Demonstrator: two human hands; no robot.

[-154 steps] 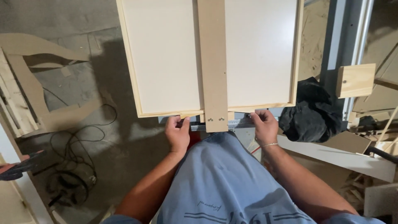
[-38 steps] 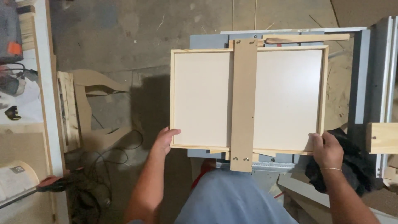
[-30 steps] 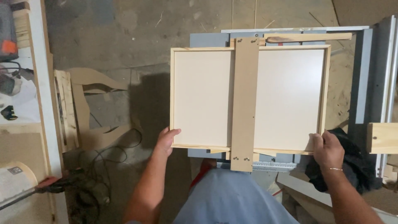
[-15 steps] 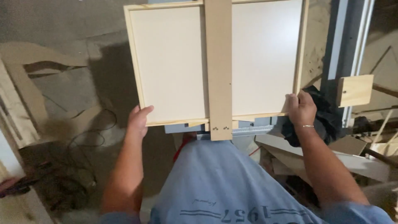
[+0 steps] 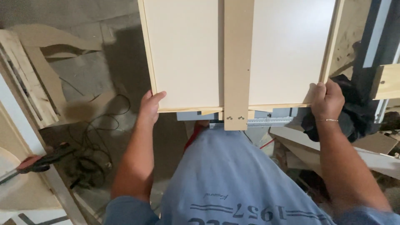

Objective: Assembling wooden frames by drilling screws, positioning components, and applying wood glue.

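the pale framed panel (image 5: 187, 54) lies flat in front of the person, running away from the body and out of the top of the view, with a wooden strip (image 5: 238, 62) down its middle as the long axis. the left hand (image 5: 149, 109) cups the near left corner, fingers spread along the edge. the right hand (image 5: 327, 99) is closed over the near right corner. both hands are equally near; two small screws (image 5: 234, 118) sit at the strip's near end.
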